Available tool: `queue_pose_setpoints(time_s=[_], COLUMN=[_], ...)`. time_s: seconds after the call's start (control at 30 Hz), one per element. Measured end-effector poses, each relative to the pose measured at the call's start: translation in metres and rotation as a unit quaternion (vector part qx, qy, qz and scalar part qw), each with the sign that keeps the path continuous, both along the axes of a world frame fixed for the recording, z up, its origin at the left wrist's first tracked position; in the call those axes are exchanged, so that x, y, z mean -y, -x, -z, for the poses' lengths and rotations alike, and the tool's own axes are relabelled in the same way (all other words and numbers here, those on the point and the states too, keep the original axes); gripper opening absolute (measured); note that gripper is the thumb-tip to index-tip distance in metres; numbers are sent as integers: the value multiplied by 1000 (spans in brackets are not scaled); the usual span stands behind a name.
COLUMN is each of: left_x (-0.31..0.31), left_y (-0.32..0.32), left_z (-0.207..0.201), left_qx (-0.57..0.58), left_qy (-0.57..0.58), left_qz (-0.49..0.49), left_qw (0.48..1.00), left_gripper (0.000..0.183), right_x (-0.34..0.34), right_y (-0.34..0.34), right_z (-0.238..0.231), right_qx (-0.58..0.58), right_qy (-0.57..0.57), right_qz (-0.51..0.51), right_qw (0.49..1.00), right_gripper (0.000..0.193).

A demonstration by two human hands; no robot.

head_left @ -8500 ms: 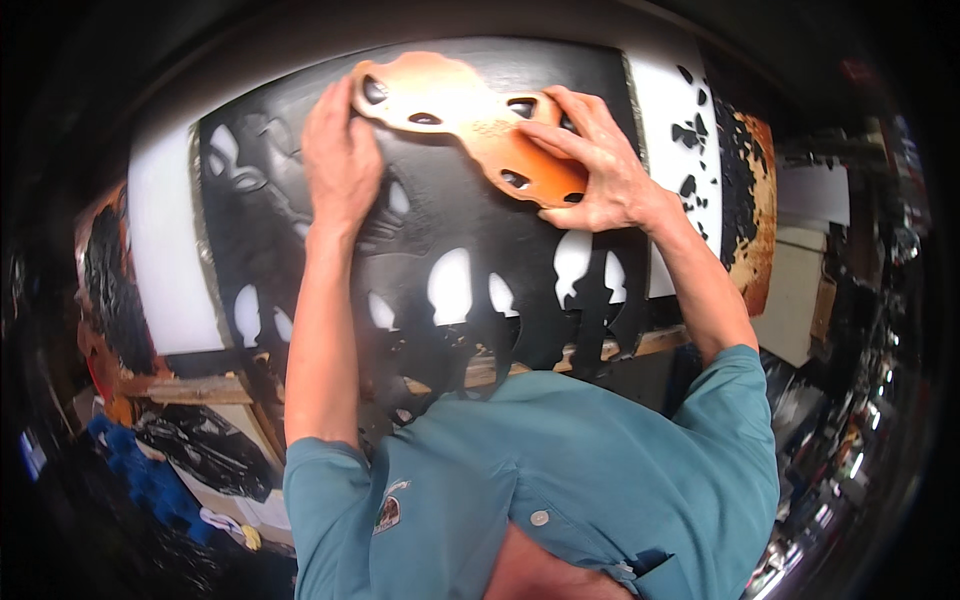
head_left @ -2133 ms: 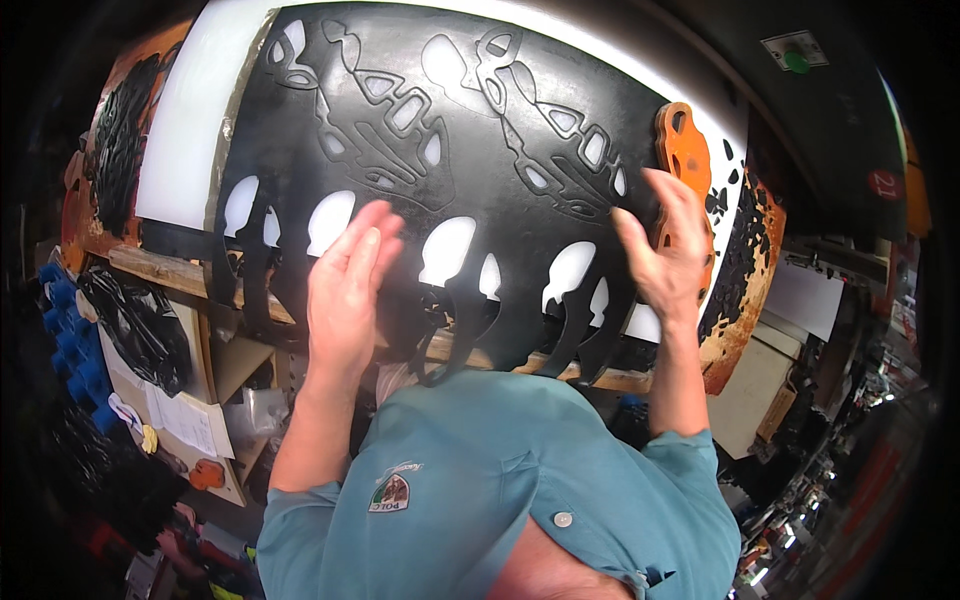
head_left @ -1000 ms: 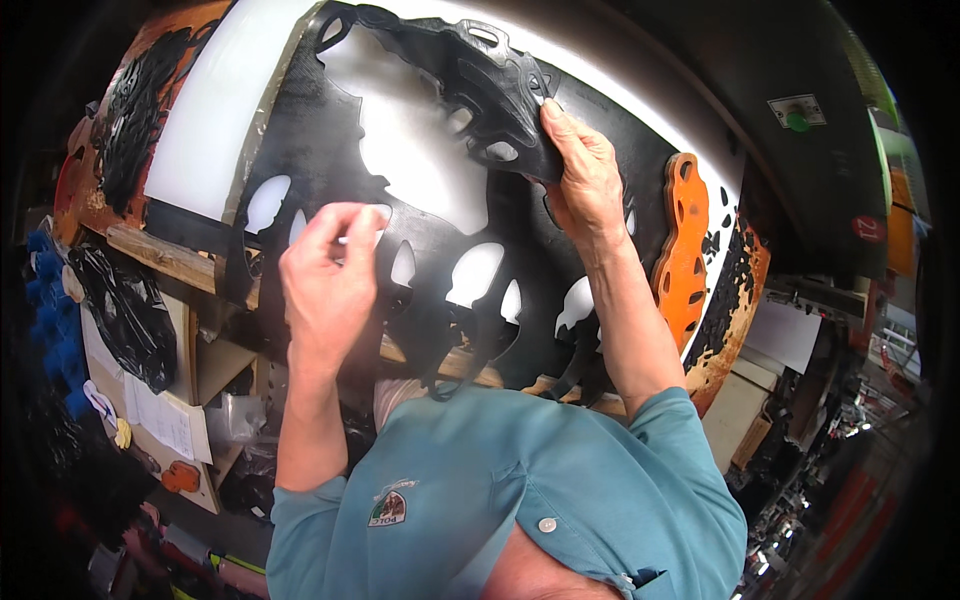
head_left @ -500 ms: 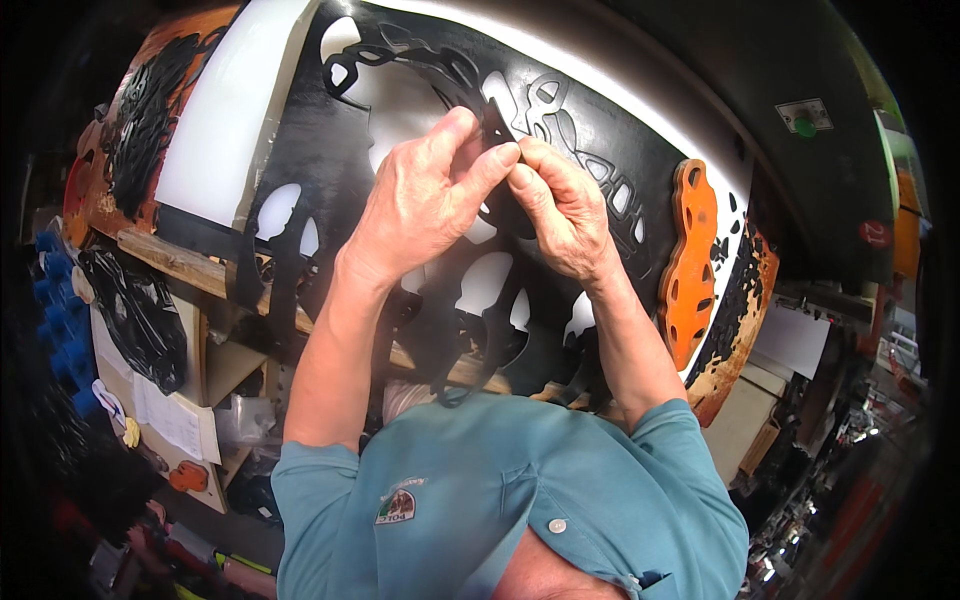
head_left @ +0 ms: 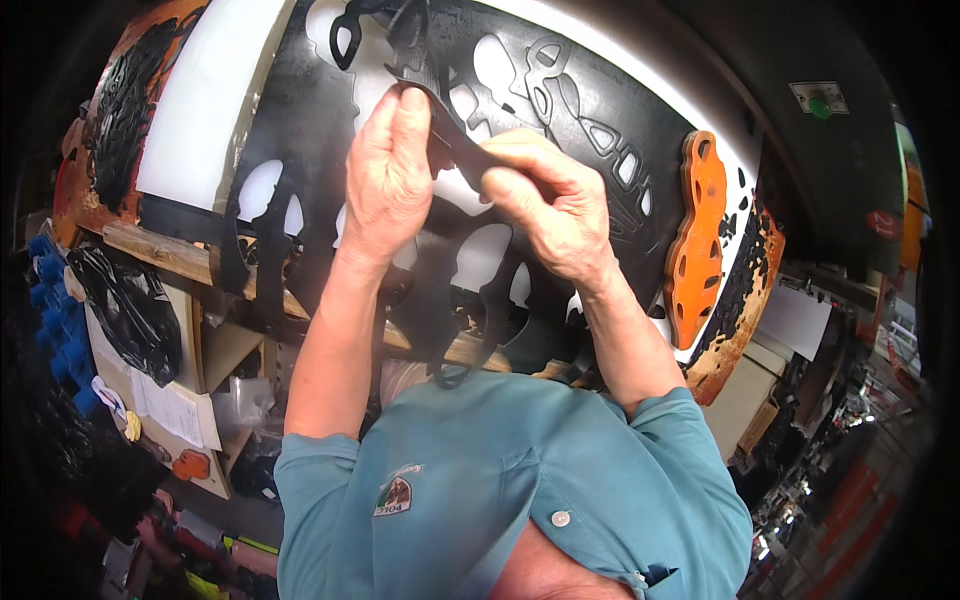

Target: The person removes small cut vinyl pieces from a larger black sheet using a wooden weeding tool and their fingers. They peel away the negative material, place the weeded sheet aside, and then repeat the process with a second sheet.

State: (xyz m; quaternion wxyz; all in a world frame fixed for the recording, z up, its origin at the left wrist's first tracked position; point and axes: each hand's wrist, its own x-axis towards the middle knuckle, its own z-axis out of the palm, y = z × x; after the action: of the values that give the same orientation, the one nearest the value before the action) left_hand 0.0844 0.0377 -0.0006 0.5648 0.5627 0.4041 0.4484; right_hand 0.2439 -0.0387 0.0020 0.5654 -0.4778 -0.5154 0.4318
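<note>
Grips a bent black cutout [head_left: 463, 148] between the fingers of left hand [head_left: 388, 195] and right hand [head_left: 560, 208], above the black sheet [head_left: 625, 97], left of the orange die [head_left: 698, 238].

A black sheet [head_left: 640, 120] lies on a white board [head_left: 205, 115]

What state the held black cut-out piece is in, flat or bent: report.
Bent. The black cut-out piece curves between the left hand and right hand, above the black perforated sheet.
</note>
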Motion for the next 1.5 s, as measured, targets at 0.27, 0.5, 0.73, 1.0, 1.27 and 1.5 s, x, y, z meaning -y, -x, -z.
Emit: queue_pose_setpoints(time_s=[0.27, 0.5, 0.73, 1.0, 1.27, 1.5], left_x=[-2, 31, 20, 14, 15, -27], left_y=[39, 26, 4, 9, 16, 75], left_z=[16, -13, -27, -29, 0, 19], left_qx=[97, 21, -95, -135, -37, 13], left_qy=[31, -21, -148, -198, -93, 39], left_qz=[115, 12, 61, 102, 37, -98], left_qw=[988, 999, 982, 966, 994, 994], left_gripper=[42, 18, 20, 11, 10, 27], right_x=[12, 13, 14, 9, 11, 9], right_y=[-7, -1, 5, -1, 5, -61], right_z=[6, -1, -10, -6, -3, 8], right_qx=[-325, -303, -188, -149, -192, -258], right_qy=[104, 100, 38, 10, 54, 31], right_qz=[-27, 25, 30, -4, 72, 89], right_qw=[940, 947, 981, 989, 977, 961], right_gripper=[25, 30, 22, 22, 25, 29])
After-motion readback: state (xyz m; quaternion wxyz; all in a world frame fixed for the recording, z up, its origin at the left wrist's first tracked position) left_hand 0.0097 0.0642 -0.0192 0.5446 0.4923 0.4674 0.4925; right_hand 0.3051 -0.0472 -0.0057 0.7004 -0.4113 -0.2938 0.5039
